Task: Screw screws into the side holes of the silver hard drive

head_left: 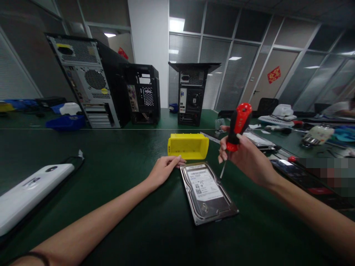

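A hard drive (206, 188) with a white label lies flat on the green table, at a slight slant. My left hand (163, 170) rests beside its far left corner, fingers stretched out, the fingertips at that corner and close to a yellow bin (188, 147). Whether they press on the drive I cannot tell. In my right hand (246, 157) is a red and black screwdriver (240, 123), handle up, fingers closed around its lower end. Its thin shaft points down, with the tip at the drive's right edge; whether it sits on a screw is too small to see.
Computer cases (97, 81) stand along the back, one more case (191, 96) near the middle. A white power bank-like device (33, 192) lies left. On the right are other drives (259, 140), a dark phone-like slab (299, 181) and a white jar (317, 135). A blue bin (65, 123) sits back left.
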`<act>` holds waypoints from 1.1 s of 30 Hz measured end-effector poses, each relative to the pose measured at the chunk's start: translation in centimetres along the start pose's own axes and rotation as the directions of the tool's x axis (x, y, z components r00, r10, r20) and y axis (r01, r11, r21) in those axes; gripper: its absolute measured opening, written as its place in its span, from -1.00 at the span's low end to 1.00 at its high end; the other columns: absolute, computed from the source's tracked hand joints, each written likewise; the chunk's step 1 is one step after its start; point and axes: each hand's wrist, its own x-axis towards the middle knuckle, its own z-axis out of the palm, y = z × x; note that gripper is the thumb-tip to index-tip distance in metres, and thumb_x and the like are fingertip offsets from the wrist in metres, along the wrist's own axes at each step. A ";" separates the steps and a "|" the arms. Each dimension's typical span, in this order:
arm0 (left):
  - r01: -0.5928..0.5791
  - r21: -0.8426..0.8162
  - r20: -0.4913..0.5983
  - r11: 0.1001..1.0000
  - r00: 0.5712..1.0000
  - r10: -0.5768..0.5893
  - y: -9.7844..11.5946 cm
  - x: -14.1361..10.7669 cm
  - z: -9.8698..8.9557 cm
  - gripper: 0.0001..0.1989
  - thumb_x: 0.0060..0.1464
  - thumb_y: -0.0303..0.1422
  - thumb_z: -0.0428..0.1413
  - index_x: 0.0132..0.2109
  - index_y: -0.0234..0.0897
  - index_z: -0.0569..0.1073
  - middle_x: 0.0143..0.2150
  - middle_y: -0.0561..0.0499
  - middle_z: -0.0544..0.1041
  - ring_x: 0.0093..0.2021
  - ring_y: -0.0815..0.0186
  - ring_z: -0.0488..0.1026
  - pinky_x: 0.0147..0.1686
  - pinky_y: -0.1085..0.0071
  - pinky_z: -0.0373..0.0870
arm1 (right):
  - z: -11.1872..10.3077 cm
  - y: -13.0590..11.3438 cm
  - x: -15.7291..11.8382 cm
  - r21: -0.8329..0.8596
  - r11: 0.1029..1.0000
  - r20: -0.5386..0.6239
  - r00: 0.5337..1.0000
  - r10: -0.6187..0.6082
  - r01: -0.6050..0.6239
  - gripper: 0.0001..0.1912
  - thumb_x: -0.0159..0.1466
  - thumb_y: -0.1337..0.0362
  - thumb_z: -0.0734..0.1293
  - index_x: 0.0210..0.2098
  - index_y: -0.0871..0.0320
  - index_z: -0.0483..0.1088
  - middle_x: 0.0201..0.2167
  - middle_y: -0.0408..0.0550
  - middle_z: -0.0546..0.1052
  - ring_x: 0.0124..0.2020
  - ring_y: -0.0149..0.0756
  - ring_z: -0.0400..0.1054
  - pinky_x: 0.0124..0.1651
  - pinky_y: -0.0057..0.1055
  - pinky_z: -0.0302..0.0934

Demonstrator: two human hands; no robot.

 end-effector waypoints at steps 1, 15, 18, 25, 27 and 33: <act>0.000 0.000 0.000 1.000 1.000 0.000 0.0 0.0 0.0 -0.67 0.19 -0.22 -0.02 -0.17 -0.37 0.53 -0.22 -0.07 0.58 -0.23 0.23 0.51 -0.16 0.37 0.40 | 0.0 0.0 0.0 -0.018 1.000 -0.010 1.000 -0.001 0.001 -0.75 0.29 0.14 0.14 -0.07 0.03 0.25 -0.32 -0.11 0.32 -0.39 -0.43 0.29 -0.29 -0.39 0.31; -0.001 0.001 0.005 1.000 1.000 0.001 0.0 -0.1 0.0 -0.67 0.20 -0.22 -0.02 -0.16 -0.37 0.53 -0.21 -0.07 0.58 -0.21 0.24 0.51 -0.15 0.37 0.41 | -0.5 0.1 0.4 -0.223 0.973 -0.167 0.982 -0.093 0.054 -0.68 0.11 0.21 0.37 -0.23 0.13 0.19 -0.49 -0.18 0.37 -0.49 -0.47 0.29 -0.39 -0.46 0.29; 0.001 0.003 0.002 1.000 1.000 -0.001 0.1 -0.1 0.0 -0.67 0.19 -0.22 -0.02 -0.16 -0.37 0.53 -0.22 -0.07 0.58 -0.22 0.24 0.51 -0.16 0.38 0.41 | -0.3 -0.1 0.3 -0.175 0.982 -0.153 0.983 -0.102 0.074 -0.68 0.14 0.20 0.33 -0.15 0.08 0.19 -0.53 -0.23 0.26 -0.52 -0.49 0.20 -0.44 -0.47 0.26; 0.001 0.015 0.000 1.000 1.000 -0.001 0.1 0.0 0.0 -0.68 0.20 -0.24 -0.02 -0.17 -0.36 0.53 -0.23 -0.06 0.58 -0.23 0.24 0.51 -0.15 0.38 0.40 | -0.4 -0.5 0.3 -0.081 0.993 -0.070 0.993 -0.090 0.084 -0.73 0.22 0.23 0.22 -0.07 0.03 0.25 -0.35 -0.13 0.29 -0.37 -0.43 0.26 -0.27 -0.38 0.30; 0.001 0.018 -0.003 1.000 1.000 -0.001 0.2 0.0 0.0 -0.68 0.20 -0.24 -0.02 -0.17 -0.36 0.53 -0.23 -0.07 0.58 -0.23 0.24 0.51 -0.16 0.38 0.40 | -0.4 -0.5 0.3 -0.117 0.989 -0.084 0.991 -0.103 0.093 -0.73 0.21 0.26 0.24 -0.08 0.04 0.26 -0.28 -0.11 0.33 -0.32 -0.43 0.27 -0.24 -0.41 0.30; -0.002 0.023 -0.005 1.000 1.000 0.002 0.3 -0.1 0.0 -0.69 0.19 -0.24 -0.02 -0.18 -0.36 0.53 -0.23 -0.06 0.58 -0.24 0.25 0.51 -0.17 0.39 0.40 | -0.6 0.0 0.3 -0.294 0.950 -0.180 0.971 -0.158 0.100 -0.66 0.15 0.26 0.34 -0.11 0.08 0.19 -0.42 -0.16 0.41 -0.39 -0.44 0.34 -0.29 -0.45 0.32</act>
